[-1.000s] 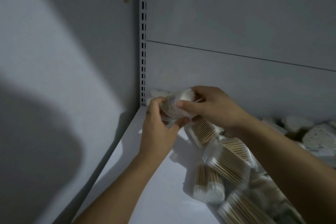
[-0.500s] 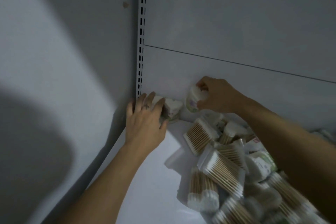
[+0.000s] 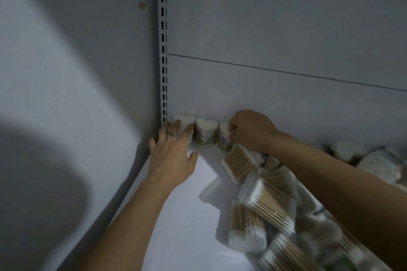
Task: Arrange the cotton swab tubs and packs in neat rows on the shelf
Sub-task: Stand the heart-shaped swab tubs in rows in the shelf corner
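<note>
Three heart-shaped cotton swab tubs stand upright in a row against the back panel at the shelf's far left corner. My left hand (image 3: 172,154) lies with straight fingers against the front of the corner tub (image 3: 185,120). The middle tub (image 3: 206,132) stands free between my hands. My right hand (image 3: 250,131) grips the third tub (image 3: 223,138) with curled fingers and hides most of it. Clear packs of wooden-stick swabs (image 3: 240,161) lie in a loose heap on the white shelf (image 3: 187,215) to the right.
A slotted upright (image 3: 163,50) runs up the corner beside the side wall (image 3: 77,94). More heart-shaped tubs (image 3: 350,149) lie tipped behind my right forearm at the back right. The pile of packs (image 3: 271,200) covers the shelf's right half.
Both hands went from holding a tub together above the shelf to the back corner. Two tubs now stand beside the corner tub, and my right hand has set the third down.
</note>
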A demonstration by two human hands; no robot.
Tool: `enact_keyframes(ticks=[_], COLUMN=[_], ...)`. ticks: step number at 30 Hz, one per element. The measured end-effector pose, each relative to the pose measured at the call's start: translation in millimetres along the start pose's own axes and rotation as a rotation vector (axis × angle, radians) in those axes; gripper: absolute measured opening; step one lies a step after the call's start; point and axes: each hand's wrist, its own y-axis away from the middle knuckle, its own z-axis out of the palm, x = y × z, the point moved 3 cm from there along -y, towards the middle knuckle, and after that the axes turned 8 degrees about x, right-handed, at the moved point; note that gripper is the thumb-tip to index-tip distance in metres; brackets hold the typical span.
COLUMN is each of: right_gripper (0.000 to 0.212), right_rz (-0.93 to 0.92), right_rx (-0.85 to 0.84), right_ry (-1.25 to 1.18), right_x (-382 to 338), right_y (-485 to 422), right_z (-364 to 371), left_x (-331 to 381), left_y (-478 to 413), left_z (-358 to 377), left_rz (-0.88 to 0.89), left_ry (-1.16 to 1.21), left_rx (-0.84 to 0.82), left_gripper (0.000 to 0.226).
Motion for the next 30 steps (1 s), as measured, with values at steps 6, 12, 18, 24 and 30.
enact_keyframes(ticks=[6,12,18,24,30], right_gripper=[0.036,0.043,0.055,0.043,0.026], right_rz=[0.044,0.03,0.041,0.082,0.163], right_rx=[-0.126,-0.207,-0.222,-0.293,-0.077], right_ry=[-0.12,-0.095,-0.064,-0.698,-0.456], right_x=[6,17,1,-12,11], right_y=[5,54,66,73,57], right_z=[-13,-44,-38,-48,-56], left_x=[0,46,69,52,45], left_y=[0,19,36,39,39], left_z=[-4,-11,15,5,-8], left_rz=[0.003,0.318,0.298,-0.051,-0.073], left_ry=[0.045,0.186,0.355,0.719,0.863], left_rx=[-0.015,0.134,-0.31,-0.262,-0.194], left_gripper=[0.07,0.057,0.054,0.05,0.036])
